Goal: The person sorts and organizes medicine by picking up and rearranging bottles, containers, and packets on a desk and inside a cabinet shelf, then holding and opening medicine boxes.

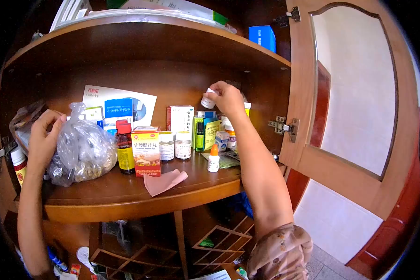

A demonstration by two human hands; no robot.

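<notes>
My right hand [226, 99] is raised above the shelf's right half, fingers closed around a small white bottle [207, 99]. At the left, my left hand [48, 128] is curled, thumb and fingers together at the left edge of a knotted clear plastic bag [94, 148] with lumpy contents. Beside the bag stands a brown bottle [124, 148] with a red cap, then a red and yellow medicine box [146, 154]. Two white-lidded jars [175, 145] follow. A small white dropper bottle [213, 162] with an orange cap stands near the front.
A folded pink cloth or paper [164, 182] lies at the shelf edge [140, 210]. Boxes and a green bottle [199, 137] stand below my right hand. A white printed sheet [147, 105] leans at the back. The cabinet door [301, 116] hangs open at right; another shelf [140, 35] runs overhead.
</notes>
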